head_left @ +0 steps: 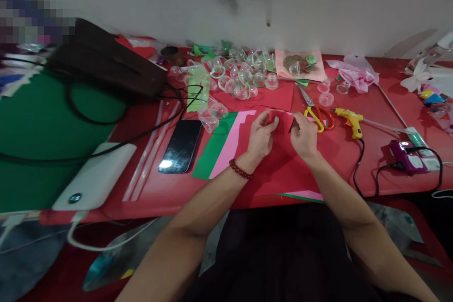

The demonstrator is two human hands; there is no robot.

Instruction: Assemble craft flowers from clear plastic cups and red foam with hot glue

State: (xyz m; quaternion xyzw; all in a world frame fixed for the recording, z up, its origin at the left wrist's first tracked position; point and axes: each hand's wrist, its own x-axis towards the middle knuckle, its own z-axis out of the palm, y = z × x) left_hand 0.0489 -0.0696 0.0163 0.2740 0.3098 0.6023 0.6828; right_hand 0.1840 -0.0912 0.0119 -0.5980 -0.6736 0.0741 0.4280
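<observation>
Between my two hands is a small piece of red paper (282, 123), lifted a little above larger sheets. My left hand (261, 136), with a beaded bracelet (241, 170) at the wrist, pinches its left side between thumb and fingers. At the right side, my right hand (303, 137) grips the paper's edge with bent fingers. Beneath lie a red sheet (269, 179), a pink sheet (226, 158) and a green sheet (208, 160). Scissors (318, 115) with yellow and orange handles rest just beyond my right hand.
Clear plastic cups (244, 75) crowd the back of the red table. A yellow glue gun (350, 120) and a purple plug adapter (406, 155) are at the right, with cords. A phone (181, 146), a white power bank (95, 177) and a dark bag (106, 61) are at the left.
</observation>
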